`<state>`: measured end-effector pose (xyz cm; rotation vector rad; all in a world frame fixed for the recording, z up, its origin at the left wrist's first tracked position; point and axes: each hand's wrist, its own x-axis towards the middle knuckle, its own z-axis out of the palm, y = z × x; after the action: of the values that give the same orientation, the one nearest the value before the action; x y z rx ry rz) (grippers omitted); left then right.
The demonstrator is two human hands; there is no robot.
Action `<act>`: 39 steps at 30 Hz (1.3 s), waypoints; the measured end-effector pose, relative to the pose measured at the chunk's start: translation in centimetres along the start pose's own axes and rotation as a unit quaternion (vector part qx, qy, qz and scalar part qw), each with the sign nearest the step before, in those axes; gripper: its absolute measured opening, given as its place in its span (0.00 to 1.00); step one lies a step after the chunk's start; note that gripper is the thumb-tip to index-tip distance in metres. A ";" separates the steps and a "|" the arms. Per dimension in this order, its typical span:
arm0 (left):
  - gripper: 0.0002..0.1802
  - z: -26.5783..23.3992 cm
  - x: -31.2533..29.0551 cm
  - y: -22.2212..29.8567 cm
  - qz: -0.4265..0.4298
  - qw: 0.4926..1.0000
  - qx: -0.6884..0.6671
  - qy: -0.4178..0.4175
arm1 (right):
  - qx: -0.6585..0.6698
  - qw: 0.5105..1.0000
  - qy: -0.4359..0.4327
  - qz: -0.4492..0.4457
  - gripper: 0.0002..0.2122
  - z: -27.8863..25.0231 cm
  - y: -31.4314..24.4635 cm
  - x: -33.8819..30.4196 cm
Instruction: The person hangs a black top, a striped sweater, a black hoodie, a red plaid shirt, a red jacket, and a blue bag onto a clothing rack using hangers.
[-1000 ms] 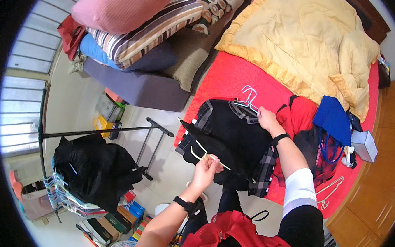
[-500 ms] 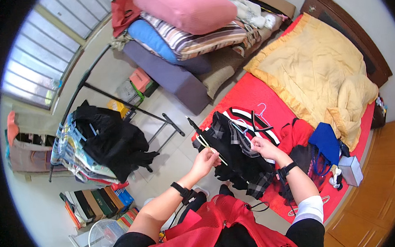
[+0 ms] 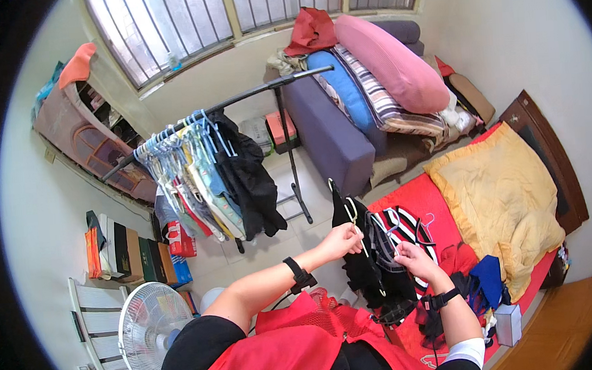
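Note:
My left hand [image 3: 343,242] is closed on a pale yellow clothes hanger [image 3: 351,212], which carries a black garment [image 3: 340,213]. To its right, my right hand [image 3: 417,260] pinches a light-coloured hanger [image 3: 395,236] with a dark grey garment [image 3: 382,253] on it. The two garments hang close together and overlap. Behind them a black, white and red striped garment [image 3: 407,230] lies on the red bed cover [image 3: 405,188], with another hanger [image 3: 429,221] beside it.
A black clothes rack [image 3: 236,97] at left bears several hung clothes [image 3: 197,181]. Behind it stand a grey sofa [image 3: 323,126] and a pink bolster [image 3: 394,64]. A yellow quilt [image 3: 497,200] covers the bed's far part. A fan [image 3: 152,326] and boxes [image 3: 134,249] stand at left.
The view has swung left and up, bringing the rack and fan more fully into sight. Both hands keep hold of the hangers, and the garments hang nearer the rack's side.

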<state>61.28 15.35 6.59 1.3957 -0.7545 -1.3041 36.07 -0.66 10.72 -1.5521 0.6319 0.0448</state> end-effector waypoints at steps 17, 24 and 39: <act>0.11 -14.7 -1.6 9.7 0.090 0.992 0.028 0.086 | -0.053 0.991 -0.035 -0.116 0.05 7.2 -14.1 12.3; 0.11 -21.1 0.8 11.3 0.095 0.975 0.039 0.197 | -0.088 0.984 -0.098 -0.123 0.06 8.0 -20.3 20.9; 0.17 -31.4 2.4 15.2 0.104 0.938 0.029 0.330 | -0.106 0.958 -0.169 -0.207 0.08 11.1 -28.1 36.4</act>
<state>94.84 17.23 16.24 1.6195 -0.4601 -0.5836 82.21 -4.83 20.49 -1.8054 0.0248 0.0598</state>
